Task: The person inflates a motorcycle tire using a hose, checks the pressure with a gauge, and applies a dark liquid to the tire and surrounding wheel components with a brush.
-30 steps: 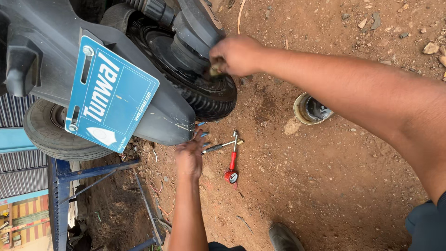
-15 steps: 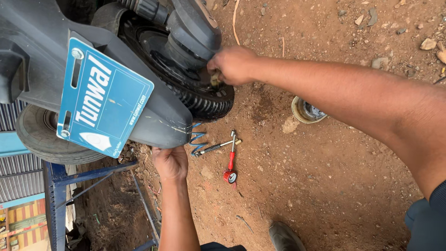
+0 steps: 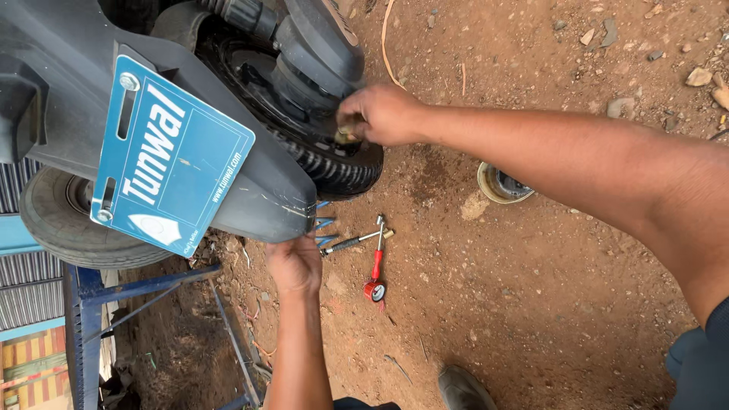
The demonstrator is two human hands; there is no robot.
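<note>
The rear of a grey scooter fills the upper left, with a black rear tyre (image 3: 334, 163) and a grey mudguard (image 3: 258, 190) that carries a blue plate (image 3: 171, 163). My right hand (image 3: 383, 114) reaches across to the wheel hub, where its fingers are closed on a small metal part (image 3: 346, 137). My left hand (image 3: 295, 266) comes up from below and grips the lower edge of the mudguard, just left of the tools lying on the dirt.
On the dirt lie a red-handled tool with a round head (image 3: 375, 269), a metal spanner (image 3: 353, 242) and a blue tool (image 3: 323, 225). A round cup-like part (image 3: 501, 184) sits to the right. Also in view: a second tyre (image 3: 68, 224), a blue metal stand (image 3: 95, 292) and my shoe (image 3: 463, 389).
My left hand has shifted slightly left, away from the tools, to the mudguard's lower edge. My right hand stays at the wheel hub. The view has drifted a little.
</note>
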